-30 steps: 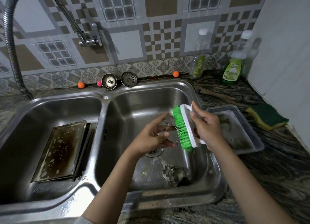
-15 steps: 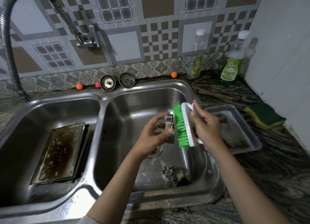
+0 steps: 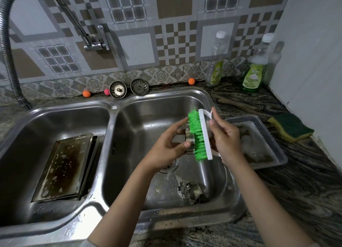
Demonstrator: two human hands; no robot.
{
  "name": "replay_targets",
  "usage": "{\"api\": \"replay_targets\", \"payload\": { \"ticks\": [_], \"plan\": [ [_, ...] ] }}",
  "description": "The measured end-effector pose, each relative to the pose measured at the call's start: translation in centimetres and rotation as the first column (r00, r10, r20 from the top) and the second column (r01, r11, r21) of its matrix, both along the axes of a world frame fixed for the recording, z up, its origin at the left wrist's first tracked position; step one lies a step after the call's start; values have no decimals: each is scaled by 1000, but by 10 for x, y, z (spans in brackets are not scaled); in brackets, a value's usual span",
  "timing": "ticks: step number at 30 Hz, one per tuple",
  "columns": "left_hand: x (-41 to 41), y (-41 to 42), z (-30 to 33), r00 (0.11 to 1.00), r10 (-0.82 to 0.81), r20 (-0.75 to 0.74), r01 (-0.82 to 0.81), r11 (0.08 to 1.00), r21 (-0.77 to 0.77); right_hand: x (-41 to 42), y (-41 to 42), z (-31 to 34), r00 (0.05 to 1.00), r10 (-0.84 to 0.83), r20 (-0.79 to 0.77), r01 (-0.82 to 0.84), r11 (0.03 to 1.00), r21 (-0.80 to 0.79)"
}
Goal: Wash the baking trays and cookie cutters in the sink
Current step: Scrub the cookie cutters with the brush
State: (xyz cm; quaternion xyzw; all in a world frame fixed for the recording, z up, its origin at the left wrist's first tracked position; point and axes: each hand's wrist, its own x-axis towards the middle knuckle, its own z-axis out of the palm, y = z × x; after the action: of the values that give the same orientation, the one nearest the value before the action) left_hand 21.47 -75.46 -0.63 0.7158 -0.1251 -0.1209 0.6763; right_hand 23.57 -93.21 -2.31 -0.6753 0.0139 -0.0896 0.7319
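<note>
So, left hand [image 3: 166,146]: pinching a metal cookie cutter [image 3: 189,143] over the right basin.
Right hand [image 3: 225,137]: gripping green brush [image 3: 199,135], bristles touching cutter.

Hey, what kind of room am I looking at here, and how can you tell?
Most likely a home kitchen, at the washing-up spot. A double-bowl steel sink sits in a stone-patterned counter under a tiled wall, with dish soap bottles by the corner and a green scrub brush in the right hand.

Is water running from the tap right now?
No, the tap spout shows no stream, and the left hand and right hand scrub a cookie cutter with the green brush away from it.
</note>
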Motion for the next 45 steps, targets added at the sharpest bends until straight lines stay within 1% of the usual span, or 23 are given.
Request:
{"api": "replay_targets", "payload": {
  "ticks": [1, 5, 8, 11, 14, 17, 20, 23, 26, 28, 30, 33, 35, 36, 37, 39, 40, 42, 43, 45],
  "plan": [
    [1, -1, 0, 1000, 14, 20, -15, 1000, 19, 0, 1, 0, 1000, 5, -2, -5, 1000, -2],
    [2, -6, -1, 988, 151, 45, -152, 988, 13, 2, 7, 6, 999, 36, -5, -36, 999, -13],
    [4, -2, -3, 978, 195, 77, -196, 981, 6, 2, 5, 7, 997, 68, -20, -68, 998, -13],
    [11, 4, -2, 967, 249, 57, -248, 968, -31, -4, 4, 0, 986, 160, -37, -162, 984, -73],
    [13, 8, -3, 968, 240, 78, -241, 970, 8, -6, 1, 0, 978, 207, -37, -210, 972, -109],
    [13, 7, -6, 976, 209, 65, -214, 974, 69, 2, -5, 13, 983, 181, 0, -180, 976, -121],
    [14, 1, -6, 980, 185, 73, -191, 979, 77, 12, -5, 24, 983, 171, 59, -155, 964, -218],
    [17, 1, -1, 954, 267, 140, -281, 955, 92, 11, 2, 23, 970, 226, 84, -193, 937, -291],
    [23, 13, -6, 917, 318, 240, -364, 914, 180, 7, 4, 15, 948, 314, 50, -276, 892, -358],
    [25, 22, -11, 894, 301, 332, -402, 867, 295, 7, 1, 16, 938, 346, 11, -313, 862, -400],
    [26, 29, -16, 877, 258, 405, -418, 824, 383, 9, -2, 22, 941, 337, 3, -303, 849, -433],
    [25, 24, -15, 878, 203, 434, -394, 822, 412, 15, -1, 33, 954, 293, 61, -243, 876, -416],
    [24, 15, -13, 863, 207, 460, -402, 833, 380, 16, 5, 34, 953, 293, 79, -235, 877, -418],
    [23, 13, -11, 859, 244, 451, -414, 849, 330, 14, 8, 31, 953, 294, 76, -235, 873, -428],
    [24, 14, -8, 862, 302, 407, -424, 869, 253, 12, 8, 28, 952, 298, 68, -242, 871, -428],
    [23, 21, -2, 882, 398, 251, -423, 904, 53, 8, 3, 26, 946, 323, 36, -287, 881, -375],
    [23, 25, 0, 895, 413, 165, -412, 910, -43, 7, -1, 27, 943, 331, 24, -302, 887, -350],
    [21, 29, 4, 927, 373, 33, -360, 913, -191, 9, -5, 32, 954, 300, 26, -278, 911, -305],
    [20, 27, 4, 944, 329, 5, -320, 921, -222, 12, -5, 35, 963, 267, 42, -247, 933, -262],
    [19, 17, 4, 971, 240, 12, -230, 944, -237, 18, 1, 40, 977, 205, 64, -191, 965, -180]
  ]
}}
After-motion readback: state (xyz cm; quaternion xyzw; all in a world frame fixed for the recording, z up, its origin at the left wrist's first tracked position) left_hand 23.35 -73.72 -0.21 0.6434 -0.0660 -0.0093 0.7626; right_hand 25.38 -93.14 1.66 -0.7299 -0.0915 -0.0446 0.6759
